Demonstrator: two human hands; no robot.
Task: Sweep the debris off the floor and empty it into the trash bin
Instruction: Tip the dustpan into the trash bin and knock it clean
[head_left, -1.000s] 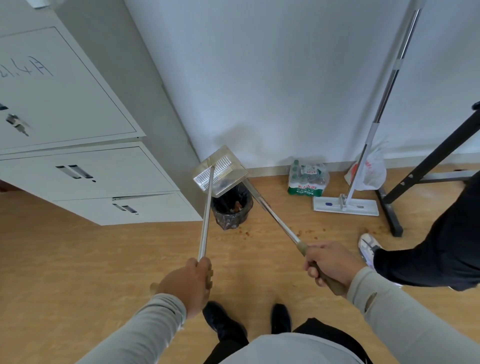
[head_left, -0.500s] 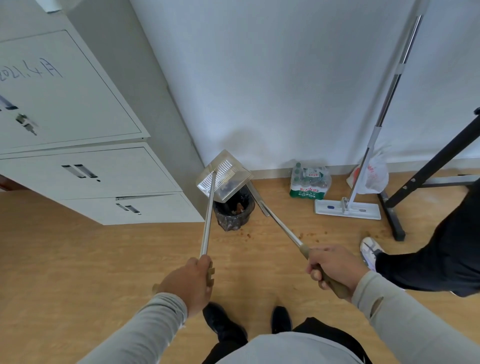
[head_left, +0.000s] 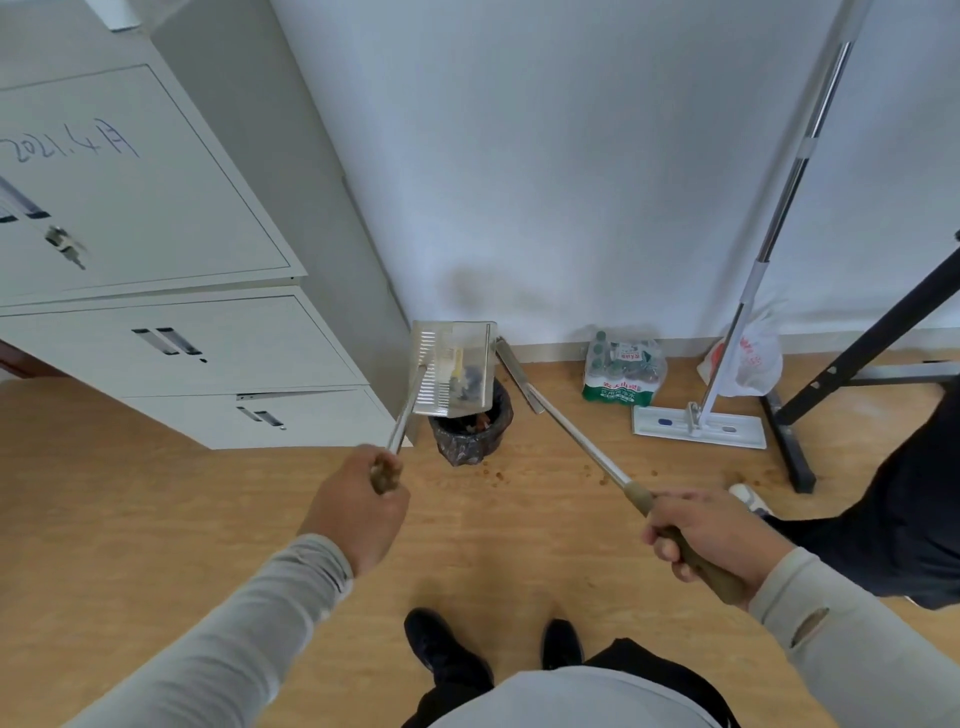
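Observation:
My left hand grips the brown end of a long metal handle. Its metal dustpan hangs tilted over the small trash bin, which is lined with a black bag and holds brown scraps. Dark bits lie in the pan. My right hand grips the brown handle of the broom, whose metal shaft runs up to a head just right of the pan. Brown debris is scattered on the wooden floor right of the bin.
A white filing cabinet stands left of the bin. Against the wall sit a pack of water bottles, a flat mop and a plastic bag. A black stand leg and another person's dark sleeve are at the right.
The dustpan has swung from a diagonal tilt to hang more squarely over the bin. My left hand has risen toward the bin; the broom stays beside the pan.

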